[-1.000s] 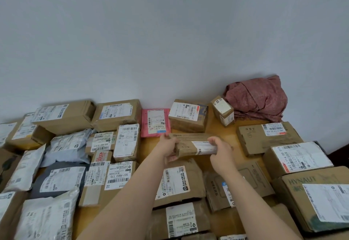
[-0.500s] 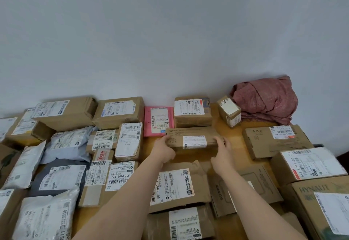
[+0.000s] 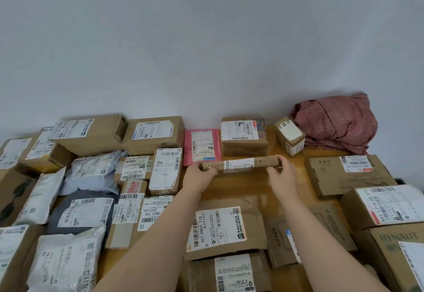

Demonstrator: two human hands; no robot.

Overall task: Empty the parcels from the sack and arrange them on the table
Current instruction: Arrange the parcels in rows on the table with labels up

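A long, flat brown cardboard parcel [image 3: 241, 165] with a white label lies low over the wooden table [image 3: 238, 188], just in front of a pink mailer [image 3: 202, 145] and a taped brown box [image 3: 244, 136]. My left hand [image 3: 198, 177] grips its left end. My right hand [image 3: 283, 178] holds its right end with curled fingers. I cannot tell whether the parcel touches the table. A crumpled reddish cloth sack [image 3: 335, 122] lies at the back right against the wall.
Parcels cover the table: brown boxes [image 3: 153, 133] and grey and white mailer bags [image 3: 94, 170] on the left, large cartons [image 3: 344, 174] on the right, flat cardboard envelopes [image 3: 224, 229] near me. A small box [image 3: 290, 139] stands beside the sack. A white wall rises behind.
Both hands have carried the long parcel forward and down, from above the near envelopes to the spot just in front of the pink mailer and taped box.
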